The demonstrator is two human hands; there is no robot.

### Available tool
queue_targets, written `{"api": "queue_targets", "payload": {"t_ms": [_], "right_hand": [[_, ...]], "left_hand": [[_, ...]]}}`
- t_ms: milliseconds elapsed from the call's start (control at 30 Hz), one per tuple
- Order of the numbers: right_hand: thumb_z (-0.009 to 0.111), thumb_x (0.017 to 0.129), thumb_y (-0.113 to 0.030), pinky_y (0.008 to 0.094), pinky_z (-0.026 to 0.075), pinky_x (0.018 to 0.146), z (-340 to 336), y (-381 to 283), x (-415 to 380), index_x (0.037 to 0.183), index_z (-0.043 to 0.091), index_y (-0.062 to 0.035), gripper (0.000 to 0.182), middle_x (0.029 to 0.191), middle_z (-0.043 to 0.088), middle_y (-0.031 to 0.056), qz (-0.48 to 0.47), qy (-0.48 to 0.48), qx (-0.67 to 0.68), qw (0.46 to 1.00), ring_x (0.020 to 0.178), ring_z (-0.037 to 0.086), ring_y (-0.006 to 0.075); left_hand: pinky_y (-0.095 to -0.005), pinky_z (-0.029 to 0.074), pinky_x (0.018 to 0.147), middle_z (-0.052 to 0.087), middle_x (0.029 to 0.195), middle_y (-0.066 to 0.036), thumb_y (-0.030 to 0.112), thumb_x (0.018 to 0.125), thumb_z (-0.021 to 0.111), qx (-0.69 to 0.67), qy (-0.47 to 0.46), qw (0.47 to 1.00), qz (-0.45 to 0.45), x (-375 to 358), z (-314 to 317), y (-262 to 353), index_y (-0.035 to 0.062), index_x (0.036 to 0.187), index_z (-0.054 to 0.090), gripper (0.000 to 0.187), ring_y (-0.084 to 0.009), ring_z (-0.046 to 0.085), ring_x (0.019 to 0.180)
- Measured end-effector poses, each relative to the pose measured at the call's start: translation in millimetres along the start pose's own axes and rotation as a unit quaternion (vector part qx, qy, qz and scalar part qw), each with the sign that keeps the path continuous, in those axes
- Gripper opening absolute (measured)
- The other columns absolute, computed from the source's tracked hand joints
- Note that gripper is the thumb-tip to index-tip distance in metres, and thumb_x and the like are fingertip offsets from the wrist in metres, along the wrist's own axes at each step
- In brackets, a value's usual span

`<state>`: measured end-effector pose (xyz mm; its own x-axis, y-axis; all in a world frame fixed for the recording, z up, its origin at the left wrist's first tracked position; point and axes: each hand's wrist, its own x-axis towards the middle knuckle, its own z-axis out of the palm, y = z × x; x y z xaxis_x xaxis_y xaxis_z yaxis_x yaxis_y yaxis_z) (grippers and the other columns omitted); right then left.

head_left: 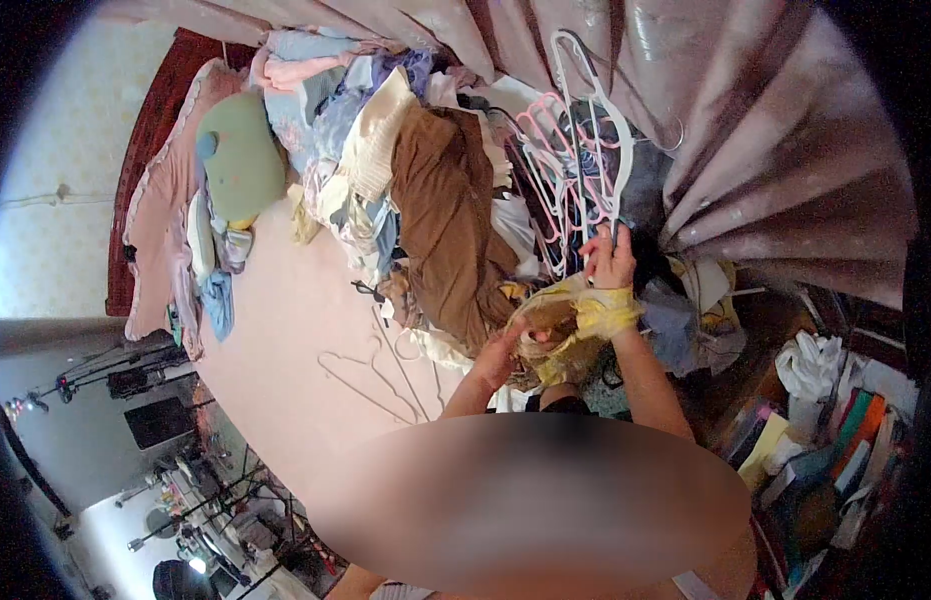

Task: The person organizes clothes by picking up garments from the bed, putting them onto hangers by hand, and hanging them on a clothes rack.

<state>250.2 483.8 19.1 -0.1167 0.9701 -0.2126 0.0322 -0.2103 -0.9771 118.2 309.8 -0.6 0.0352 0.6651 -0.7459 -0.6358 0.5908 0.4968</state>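
My right hand (609, 260) is closed on the end of a white clothes hanger (625, 150), which stands up from it toward the curtain. A yellow, partly see-through garment (607, 312) is bunched around my right wrist and spreads down toward my lap. My left hand (499, 356) grips the other side of this garment, with some of its fingers hidden in the folds. A brown garment (440, 190) lies on the bed just beyond my left hand. Several pink and white hangers (545, 170) are clustered behind the held hanger.
A heap of clothes (335, 130) covers the far part of the pink bed (285, 300). Loose hangers (380, 375) lie on the sheet to the left. A green cushion (247, 160) sits farther left. Pink curtains (785, 130) hang at the right, above a box of folded items (835, 450).
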Motion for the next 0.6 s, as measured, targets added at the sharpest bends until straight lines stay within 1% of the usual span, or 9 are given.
{"api": "queue_targets", "payload": {"t_ms": [67,133,200,300,333,400,467,500,600], "right_hand": [[0.040,0.094,-0.025,0.0200,0.028,0.037,-13,-15,-25,0.095,0.049,-0.0045,0.022,0.059,0.049,0.0013,-0.022,0.008,0.049,0.999,0.039,0.036,0.0049],[0.040,0.094,-0.022,0.0190,0.024,0.037,-30,-24,-50,0.099,0.053,-0.0052,0.022,0.056,0.044,-0.0018,0.015,-0.073,0.106,0.992,0.039,0.030,0.0036],[0.046,0.092,-0.020,0.0165,0.024,0.042,-40,-33,-84,0.097,0.059,-0.0061,0.020,0.057,0.040,-0.0068,-0.020,-0.151,0.090,0.984,0.047,0.032,0.0006],[0.050,0.089,-0.020,0.0165,0.031,0.046,-42,-44,-150,0.098,0.060,-0.0050,0.020,0.060,0.046,-0.0070,0.025,-0.211,0.059,0.975,0.054,0.042,0.0022],[0.048,0.089,-0.019,0.0173,0.032,0.047,-41,-41,-174,0.098,0.061,-0.0037,0.022,0.061,0.047,-0.0060,-0.027,-0.252,-0.011,0.967,0.053,0.041,0.0028],[0.047,0.089,-0.018,0.0182,0.034,0.048,-36,-43,-216,0.098,0.062,-0.0024,0.023,0.062,0.048,-0.0050,-0.086,-0.281,-0.088,0.952,0.052,0.040,0.0033],[0.052,0.086,-0.019,0.0213,0.040,0.055,-33,-51,-253,0.097,0.063,-0.0029,0.022,0.069,0.055,-0.0012,-0.178,-0.256,-0.167,0.935,0.059,0.049,0.0077],[0.055,0.085,-0.020,0.0230,0.042,0.058,-35,-50,-267,0.096,0.064,-0.0032,0.022,0.072,0.058,0.0008,-0.212,-0.243,-0.199,0.925,0.063,0.052,0.0102],[0.071,0.069,-0.025,0.0316,0.045,0.075,-44,-51,-302,0.095,0.065,-0.0106,0.031,0.087,0.063,0.0081,-0.315,-0.185,-0.240,0.899,0.076,0.059,0.0192]], "left_hand": [[-0.0274,0.046,0.069,0.061,0.078,-0.003,0.039,0.087,0.051,-0.090,-0.007,0.996,0.002,-4,1,16,0.0091,0.102,0.056,0.034,-0.0143,0.059,0.075],[-0.0253,0.045,0.064,0.056,0.067,0.001,0.039,0.088,0.049,-0.121,-0.030,0.992,0.000,-5,2,28,0.0109,0.100,0.057,0.032,-0.0111,0.055,0.066],[-0.0233,0.042,0.060,0.050,0.062,0.004,0.038,0.089,0.047,-0.120,-0.068,0.990,0.009,-7,4,37,0.0118,0.099,0.056,0.029,-0.0089,0.050,0.060],[-0.0213,0.040,0.056,0.047,0.061,0.006,0.037,0.089,0.047,-0.073,-0.071,0.993,0.056,-11,4,44,0.0118,0.099,0.057,0.029,-0.0076,0.046,0.056],[-0.0207,0.039,0.055,0.046,0.061,0.006,0.037,0.089,0.046,-0.051,-0.068,0.993,0.080,-17,3,44,0.0116,0.099,0.057,0.029,-0.0073,0.045,0.056],[-0.0286,0.046,0.056,0.056,0.064,-0.002,0.037,0.090,0.043,-0.152,-0.154,0.973,-0.081,-29,0,56,0.0100,0.100,0.055,0.031,-0.0173,0.053,0.054],[-0.0207,0.033,0.042,0.042,0.051,0.004,0.032,0.091,0.043,-0.093,-0.287,0.953,0.013,-53,-5,54,0.0109,0.093,0.055,0.024,-0.0092,0.036,0.039],[-0.0226,0.031,0.036,0.038,0.048,0.003,0.030,0.088,0.051,-0.030,-0.211,0.974,0.071,-76,4,58,0.0116,0.075,0.052,0.023,-0.0060,0.034,0.038],[-0.0231,0.029,0.036,0.038,0.048,0.004,0.028,0.088,0.052,-0.036,-0.181,0.980,0.081,-123,-15,58,0.0124,0.071,0.051,0.023,-0.0065,0.034,0.038]]}}
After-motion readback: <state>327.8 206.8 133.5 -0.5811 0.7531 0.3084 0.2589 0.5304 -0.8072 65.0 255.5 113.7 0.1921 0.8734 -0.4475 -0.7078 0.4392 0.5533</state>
